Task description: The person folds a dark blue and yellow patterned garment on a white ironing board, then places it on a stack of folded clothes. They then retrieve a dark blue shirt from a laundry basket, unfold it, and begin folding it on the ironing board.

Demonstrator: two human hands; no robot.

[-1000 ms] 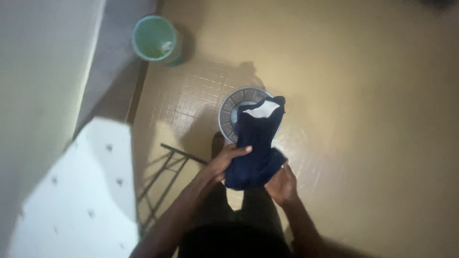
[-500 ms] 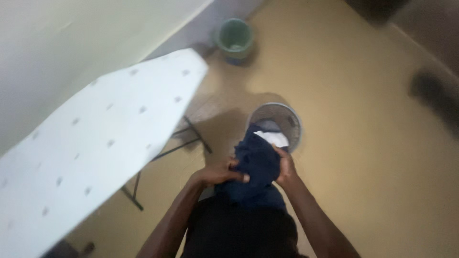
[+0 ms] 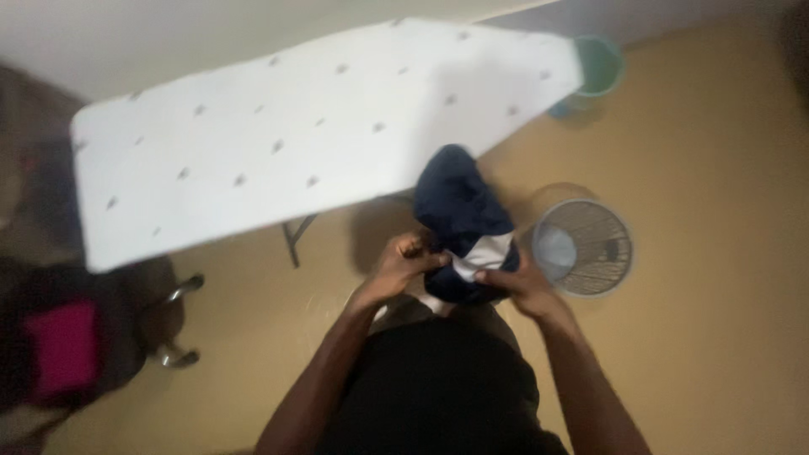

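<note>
Stretching across the upper half of the frame is our white ironing board, with a mesh basket at right and a green bucket at upper right. At centre, just below the board's edge, we grip a bunched navy-and-white garment: our left hand and right hand both close on its lower end.

One ironing board with white dotted cover, one dark blue garment with a white part, two hands, left hand and right hand, one round mesh basket, one green bucket, one chair
</note>
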